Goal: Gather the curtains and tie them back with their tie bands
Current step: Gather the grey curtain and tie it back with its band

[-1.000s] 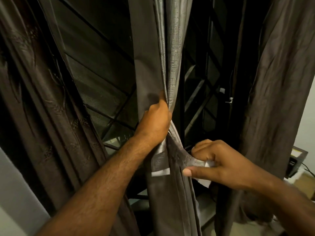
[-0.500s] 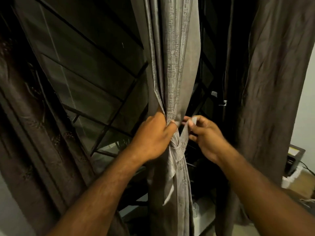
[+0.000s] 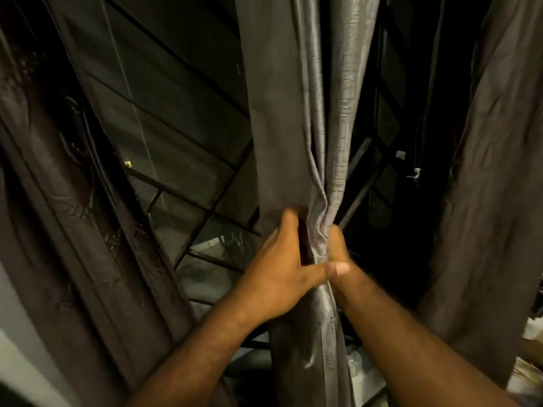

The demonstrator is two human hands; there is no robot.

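The grey curtain (image 3: pixel 296 127) hangs mid-window with its long axis upright. Its folds are drawn to a narrow waist between the two hands and spread again below. The left hand (image 3: pixel 279 271) grips that waist with its thumb stretched across the front; half a second ago it was a fist. The right hand (image 3: pixel 338 254), which was then out to the right pinching the tie band, now lies tight against the gather under that thumb, and its grasp cannot be told. Brown curtains (image 3: pixel 73 230) flank the window grille (image 3: pixel 191 207).
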